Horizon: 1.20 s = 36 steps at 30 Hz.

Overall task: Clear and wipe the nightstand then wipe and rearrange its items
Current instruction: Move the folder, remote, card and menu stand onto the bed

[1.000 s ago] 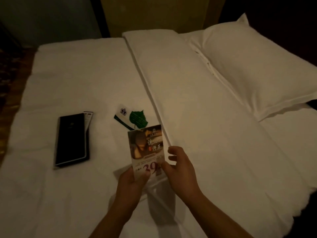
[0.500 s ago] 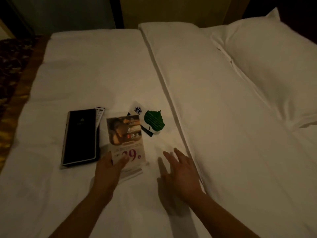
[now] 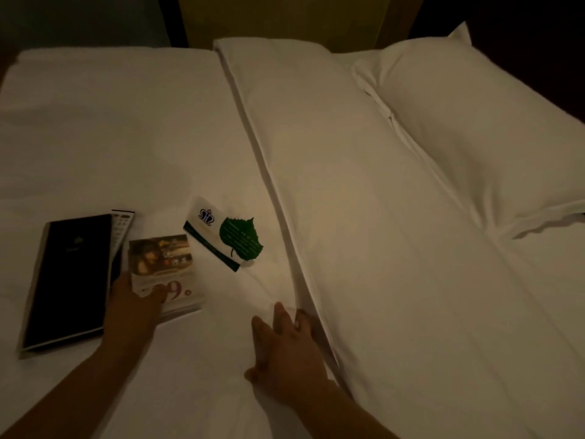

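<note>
A printed promo card in a clear stand [image 3: 164, 264] lies flat on the white bed sheet [image 3: 110, 137]. My left hand [image 3: 133, 308] grips its near edge, thumb on top. Left of it lies a black folder [image 3: 68, 280], with a remote control [image 3: 121, 231] partly hidden between folder and card. A white card with a crown logo [image 3: 205, 229] and a green leaf-shaped card [image 3: 240, 239] lie just beyond. My right hand [image 3: 285, 343] rests on the sheet, fingers apart, holding nothing, beside the duvet fold. The nightstand is out of view.
A folded white duvet [image 3: 364, 232] covers the right half of the bed, its edge running diagonally from top centre to my right hand. A white pillow [image 3: 474, 137] lies at the upper right. A dark headboard wall is behind.
The card went from upright in both hands down flat onto the sheet beside the folder. My right hand let go and settled on the sheet by the duvet fold.
</note>
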Each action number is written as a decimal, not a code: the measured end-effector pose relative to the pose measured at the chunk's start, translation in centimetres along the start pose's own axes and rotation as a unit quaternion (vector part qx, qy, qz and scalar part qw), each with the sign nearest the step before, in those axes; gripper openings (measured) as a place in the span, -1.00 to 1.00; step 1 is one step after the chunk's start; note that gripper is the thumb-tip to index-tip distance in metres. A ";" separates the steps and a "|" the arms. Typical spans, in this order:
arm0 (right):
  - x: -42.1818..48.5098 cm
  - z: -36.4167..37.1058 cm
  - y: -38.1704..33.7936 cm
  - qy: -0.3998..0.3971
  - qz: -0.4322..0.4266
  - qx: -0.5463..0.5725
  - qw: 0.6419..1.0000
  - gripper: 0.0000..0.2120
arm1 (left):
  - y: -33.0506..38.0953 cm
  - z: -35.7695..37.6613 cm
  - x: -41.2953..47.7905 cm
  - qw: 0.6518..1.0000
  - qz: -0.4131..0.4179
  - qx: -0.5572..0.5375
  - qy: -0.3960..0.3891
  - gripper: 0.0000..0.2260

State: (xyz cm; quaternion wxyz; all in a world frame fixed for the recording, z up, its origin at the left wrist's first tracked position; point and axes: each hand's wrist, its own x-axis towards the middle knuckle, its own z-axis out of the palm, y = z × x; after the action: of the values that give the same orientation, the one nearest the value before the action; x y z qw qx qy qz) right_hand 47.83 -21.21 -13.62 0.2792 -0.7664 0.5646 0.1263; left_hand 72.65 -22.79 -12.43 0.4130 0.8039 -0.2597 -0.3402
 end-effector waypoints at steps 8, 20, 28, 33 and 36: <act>0.6 0.1 0.0 -0.015 -0.015 -0.016 1.000 -0.17 | 2.0 2.1 -6.0 0.916 0.219 0.331 0.053 -0.35; -3.8 -5.7 2.8 0.124 -0.014 0.174 0.977 -0.49 | 5.2 5.2 -11.9 0.829 0.294 0.462 -0.113 -0.27; -14.0 -7.1 10.0 0.282 0.070 0.133 0.948 -0.44 | 8.3 9.9 -19.0 0.763 0.382 0.488 -0.186 -0.27; -20.0 -7.1 14.8 0.317 0.130 0.143 0.928 -0.45 | 10.1 14.3 -24.7 0.720 0.445 0.483 -0.226 -0.24; -23.1 -6.8 17.4 0.330 0.148 0.144 0.921 -0.43 | 10.7 16.5 -28.5 0.710 0.470 0.461 -0.249 -0.24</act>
State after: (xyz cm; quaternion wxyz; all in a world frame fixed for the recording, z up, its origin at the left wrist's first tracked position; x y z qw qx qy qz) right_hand 23.05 -10.33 -1.29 0.1621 -0.6240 0.7438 -0.1765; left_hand 40.57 -16.56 -0.99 0.0175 0.5544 -0.8221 -0.1279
